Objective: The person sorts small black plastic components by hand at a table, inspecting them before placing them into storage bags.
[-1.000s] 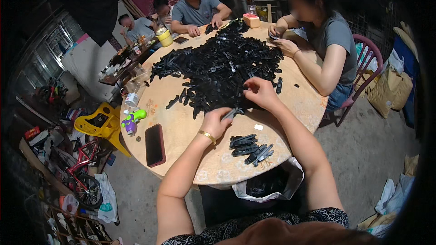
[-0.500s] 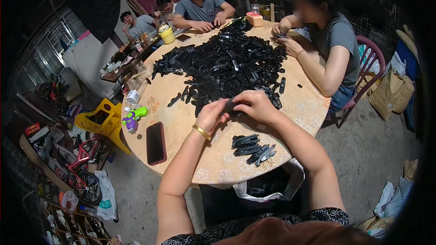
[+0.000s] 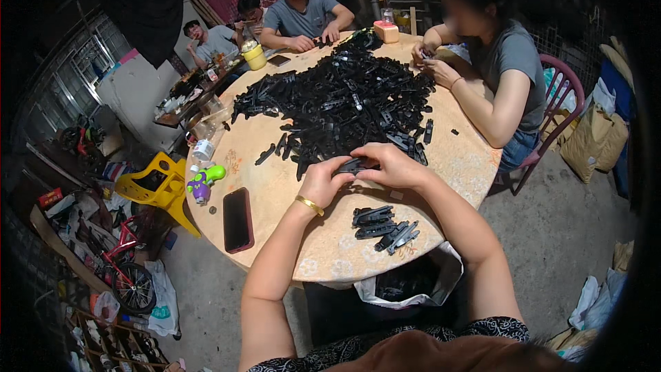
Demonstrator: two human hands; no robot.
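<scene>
Between my two hands is a slim black plastic part (image 3: pixel 354 167), pinched at both ends just in front of the big heap. My left hand (image 3: pixel 325 180), with a gold bangle at the wrist, closes on its left end. My right hand (image 3: pixel 392 165) grips the right end with thumb and fingers. Beyond them a large heap of black plastic parts (image 3: pixel 351 93) covers the middle of the round table (image 3: pixel 323 234). Nearer to me, beside my right forearm, lies a small pile of similar dark parts (image 3: pixel 384 227).
A phone (image 3: pixel 237 220) and a green and purple toy (image 3: pixel 203 182) lie at the left. Below the table's near edge hangs an open white bag (image 3: pixel 447 279) with dark contents. A person (image 3: pixel 509 76) sits at the right, another (image 3: pixel 306 14) at the far side. A yellow chair (image 3: pixel 155 186) stands left.
My hands have turned the black part a little and drawn closer together around it. Across the table, the far person's hands have shifted slightly.
</scene>
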